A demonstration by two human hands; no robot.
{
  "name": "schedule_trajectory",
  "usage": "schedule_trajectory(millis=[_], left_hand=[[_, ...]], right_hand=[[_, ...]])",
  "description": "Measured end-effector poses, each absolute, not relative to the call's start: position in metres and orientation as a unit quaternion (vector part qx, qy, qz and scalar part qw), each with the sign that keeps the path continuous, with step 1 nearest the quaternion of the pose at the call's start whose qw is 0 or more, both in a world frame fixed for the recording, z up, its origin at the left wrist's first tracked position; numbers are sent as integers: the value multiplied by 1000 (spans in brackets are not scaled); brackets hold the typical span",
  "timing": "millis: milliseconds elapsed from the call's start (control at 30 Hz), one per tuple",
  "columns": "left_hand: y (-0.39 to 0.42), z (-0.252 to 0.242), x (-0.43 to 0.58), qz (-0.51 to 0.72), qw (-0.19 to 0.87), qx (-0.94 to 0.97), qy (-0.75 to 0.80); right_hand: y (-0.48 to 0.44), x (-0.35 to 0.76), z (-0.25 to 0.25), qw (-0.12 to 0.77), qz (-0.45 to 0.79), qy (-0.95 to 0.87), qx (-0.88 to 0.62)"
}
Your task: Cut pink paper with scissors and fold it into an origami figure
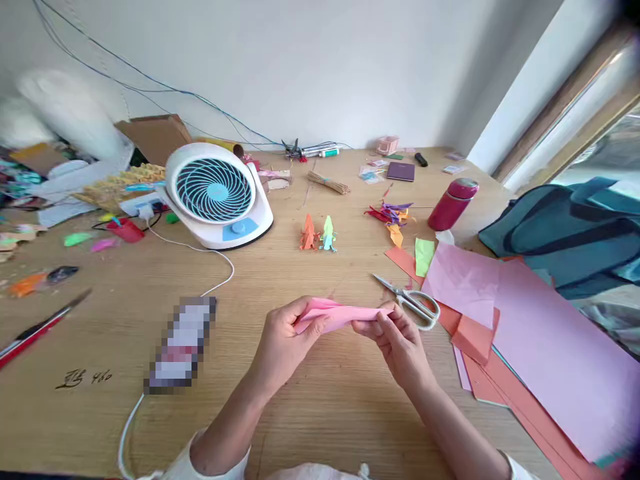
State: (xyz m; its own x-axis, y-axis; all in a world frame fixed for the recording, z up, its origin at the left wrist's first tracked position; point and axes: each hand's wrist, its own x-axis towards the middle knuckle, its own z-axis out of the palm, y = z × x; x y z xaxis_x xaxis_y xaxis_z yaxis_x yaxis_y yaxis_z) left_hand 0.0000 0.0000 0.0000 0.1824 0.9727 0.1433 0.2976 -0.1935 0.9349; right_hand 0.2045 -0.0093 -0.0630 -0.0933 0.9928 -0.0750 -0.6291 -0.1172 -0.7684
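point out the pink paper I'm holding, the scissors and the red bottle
Held pink paper point(343, 317), head view: middle of its length.
Scissors point(402, 292), head view: near the pivot.
Red bottle point(450, 208), head view: its body.

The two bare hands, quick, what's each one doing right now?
Left hand: closed, holding one end of the narrow, folded pink paper.
Right hand: closed, pinching its other end.

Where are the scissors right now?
In the head view, the scissors lie on the table right of centre, just beyond the right hand, which grips the pink paper, and beside the coloured sheets.
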Motion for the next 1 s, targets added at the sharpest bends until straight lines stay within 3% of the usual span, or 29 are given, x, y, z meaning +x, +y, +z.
schedule_trajectory(millis=[1000], left_hand=[[-3,6,4,449,436,584,517]], right_hand=[[-8,198,-72,568,700,-272,-336]])
